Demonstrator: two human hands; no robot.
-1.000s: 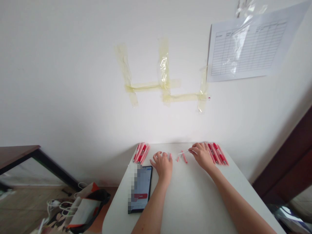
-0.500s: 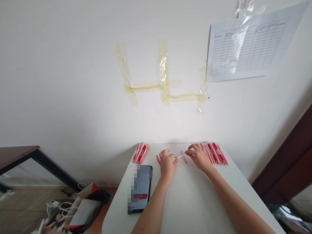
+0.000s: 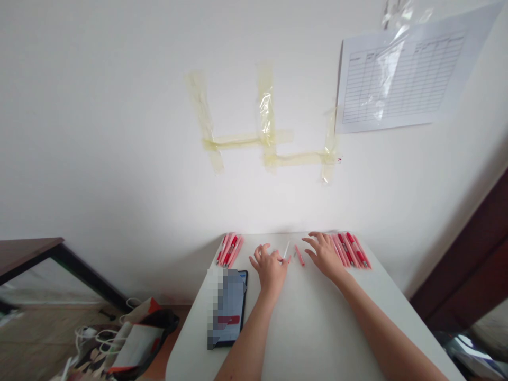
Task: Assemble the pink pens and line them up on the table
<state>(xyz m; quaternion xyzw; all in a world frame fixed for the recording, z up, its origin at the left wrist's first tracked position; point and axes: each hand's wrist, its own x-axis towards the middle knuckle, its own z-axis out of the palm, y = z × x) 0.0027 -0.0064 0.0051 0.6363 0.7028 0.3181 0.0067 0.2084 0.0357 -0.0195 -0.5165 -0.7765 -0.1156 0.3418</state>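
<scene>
**Left fingers pinch a white stick, pens on both sides**

The left hand [image 3: 270, 271] pinches a thin white stick [image 3: 286, 250] between thumb and finger; it slants up and away from those fingertips. The right hand [image 3: 324, 256] has its fingers spread, well apart from the stick and pointing across toward it. In the gap between both hands' fingers lie a pink barrel [image 3: 299, 255] and, just beside the left thumb, a pink piece [image 3: 289, 259].

Left of the left fingers, a pen bunch [image 3: 230, 250] lies near the side edge. Nearer the person than those fingers, a phone [image 3: 234, 304] takes up the space beside the left forearm. Close against the right hand's outer side, a pen row [image 3: 351, 250] stands in the way of sideways movement. Just beyond the fingertips, the table [image 3: 317, 328] ends at the wall [image 3: 254, 206], so forward reach is short. Open room runs back from the fingers, between the forearms, and across the gap around the barrel. Above the fingers, tape [image 3: 266, 114] and a paper [image 3: 400, 79] cling to the wall.
</scene>
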